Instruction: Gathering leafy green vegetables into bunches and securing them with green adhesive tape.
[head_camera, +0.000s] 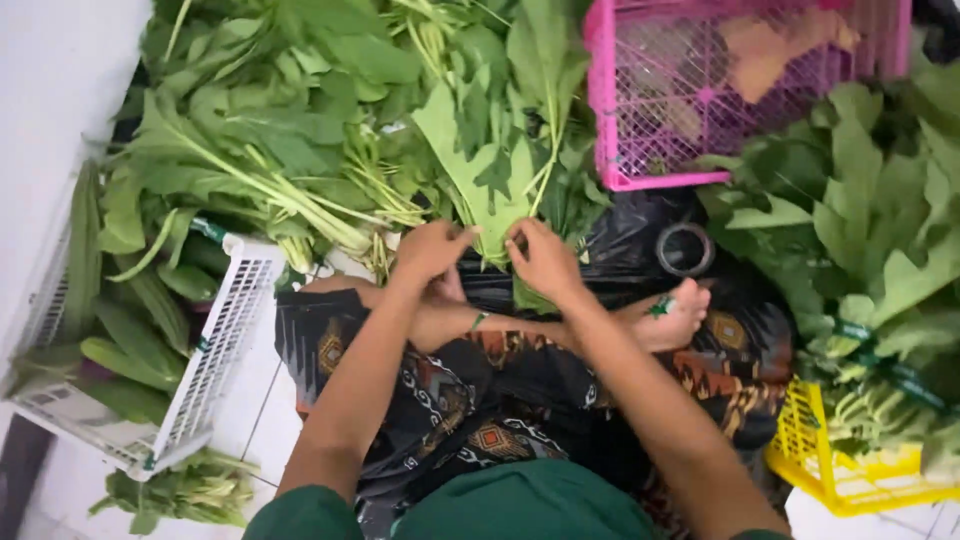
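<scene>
A large heap of leafy greens (300, 130) was spread ahead of the seated person, with a second heap (880, 230) at the right. A pink mesh basket (620, 120) stood beyond, a white plastic crate (215, 350) of long green pods lay at the left, and a yellow crate (850, 480) sat at the right under tied bunches. A black plastic bag (620, 250) was draped over the patterned cloth (480, 400) on the lap, with a roll of tape (685, 248) resting on it. A small bunch of greens (490, 180) was gripped at its stems just above the lap: the left hand (430, 250) was closed around the stems, and the fingertips of the right hand (545, 260) were pinched on them. If either grip were loosened, the stems would probably splay and slip onto the bag. Soft leaves could be torn by too tight a squeeze. The tape roll could be nudged off the sloping bag by a knee
</scene>
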